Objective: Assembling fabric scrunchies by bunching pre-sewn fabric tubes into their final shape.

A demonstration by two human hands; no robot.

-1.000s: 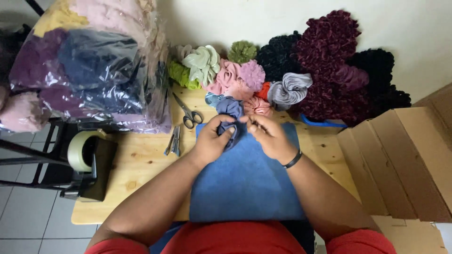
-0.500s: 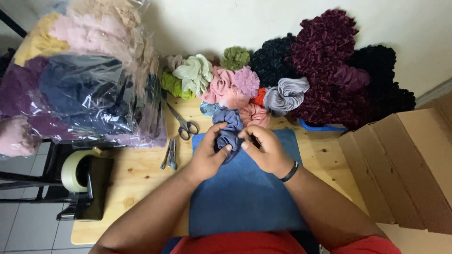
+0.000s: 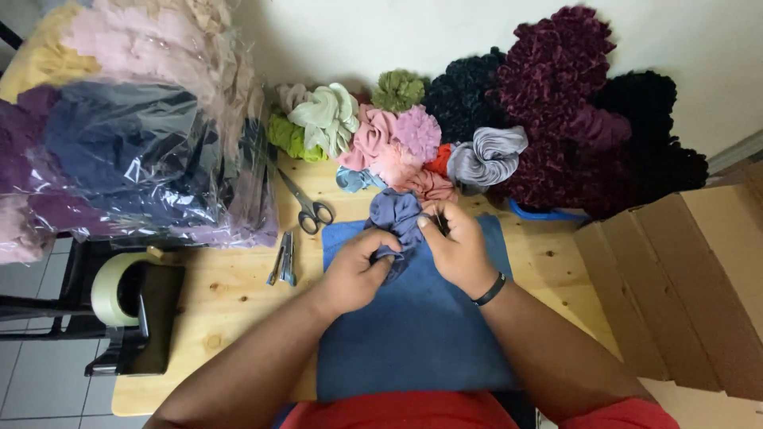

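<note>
Seen from above, a person sits at a pale wooden counter (image 3: 230,294) with a blue cloth mat (image 3: 413,334) spread at its near edge. Both hands meet over the far end of the mat around a bunched scrunchie of dusty blue-grey fabric (image 3: 395,216). The left hand (image 3: 358,274) has its grip closed on the lower gathers, thumb and fingers pinching the folds. The right hand (image 3: 455,246) pinches the fabric's right side with thumb and forefinger drawn tight; whether it also holds something thin, such as a needle, cannot be told. The work looks best done by keeping the gathers pressed firmly in the left hand while the right works in small, close movements, so the folds do not slip. The fabric is soft, matte and crumpled into ruffles. Scissors (image 3: 306,206) and small snips (image 3: 283,260) lie on the counter to the left; finished scrunchies in many colours (image 3: 397,135) pile along the far edge.
</note>
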